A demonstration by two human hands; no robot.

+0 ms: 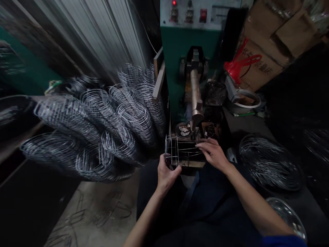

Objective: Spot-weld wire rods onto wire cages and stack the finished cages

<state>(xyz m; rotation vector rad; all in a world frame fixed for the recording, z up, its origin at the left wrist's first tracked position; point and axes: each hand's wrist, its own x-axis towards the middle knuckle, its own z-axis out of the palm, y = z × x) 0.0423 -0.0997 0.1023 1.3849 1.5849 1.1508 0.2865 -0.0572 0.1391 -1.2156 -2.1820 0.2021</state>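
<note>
My left hand (167, 173) is closed around the near left end of a wire frame (177, 150) made of thin bent metal rods. The frame lies level above my lap, just in front of the machine's electrode arm (195, 96). At its right end, my right hand (212, 154) pinches the wires with thumb and fingers. Part of the right fingertips is dim, so the exact wire between them is hard to make out. Below the arm's tip sits a small round dish (183, 130) with whitish bits in it.
Several stacks of wire loops (136, 120) crowd the left side. The green machine (177, 48) stands ahead. On the right are a coil of loose wire pieces (269, 163), a metal bowl (288, 218), a grey basin (248, 103), a red bag (238, 67) and cardboard boxes (269, 65).
</note>
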